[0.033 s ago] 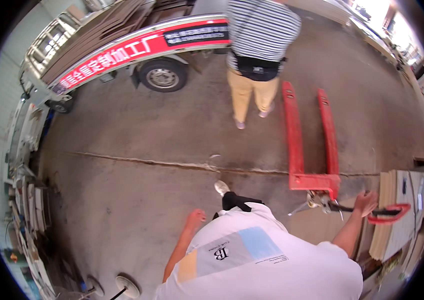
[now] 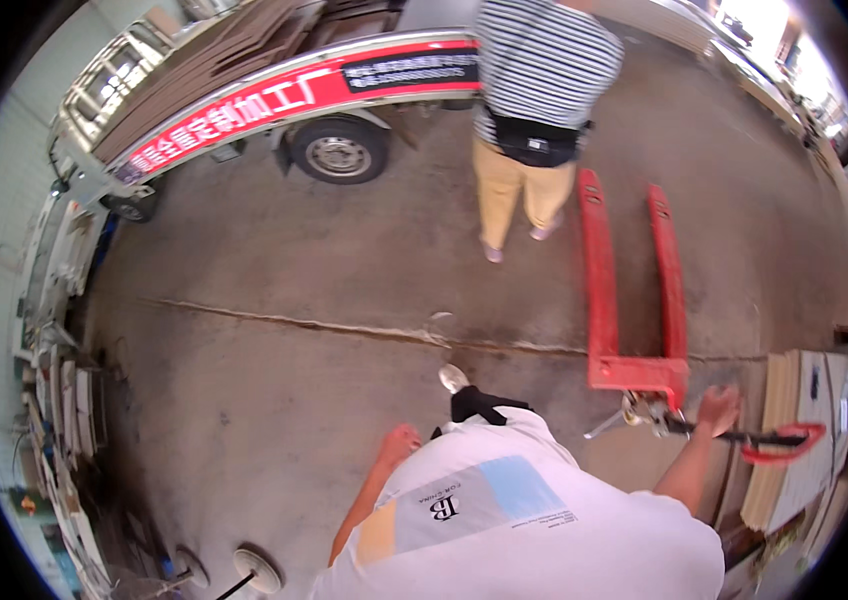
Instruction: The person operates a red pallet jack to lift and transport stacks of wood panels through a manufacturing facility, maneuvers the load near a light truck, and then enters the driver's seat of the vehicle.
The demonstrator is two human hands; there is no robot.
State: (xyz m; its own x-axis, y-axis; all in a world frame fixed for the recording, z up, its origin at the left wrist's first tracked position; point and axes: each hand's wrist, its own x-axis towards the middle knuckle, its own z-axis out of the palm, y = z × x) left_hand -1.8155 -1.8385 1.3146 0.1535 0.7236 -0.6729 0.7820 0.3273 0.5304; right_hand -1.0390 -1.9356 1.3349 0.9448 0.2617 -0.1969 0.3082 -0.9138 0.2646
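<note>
My left hand (image 2: pixel 401 442) hangs beside the hem of my white T-shirt, its fingers loosely curled and slightly blurred, with nothing visible in it. On the right, a red pallet jack (image 2: pixel 638 374) stands on the concrete floor, its two forks pointing away from me. Its dark handle bar (image 2: pixel 764 439) ends in a red loop grip (image 2: pixel 810 447) and leans to the right. My right hand (image 2: pixel 719 410) appears just above that bar, fingers curled. My wrist overlaps the bar in view, and no grip on it shows.
Ahead left stands a small truck (image 2: pixel 244 125) loaded with brown boards. A person in a striped shirt (image 2: pixel 544 60) stands beyond the forks, facing away. Stacked panels (image 2: pixel 790 440) line the right side; more boards (image 2: pixel 79 410) lean at left. A crack (image 2: pixel 344 327) crosses the floor.
The truck, person and pallet jack sit slightly farther right in view. My right hand has shifted a little left, away from the red loop grip; my left hand has moved slightly right.
</note>
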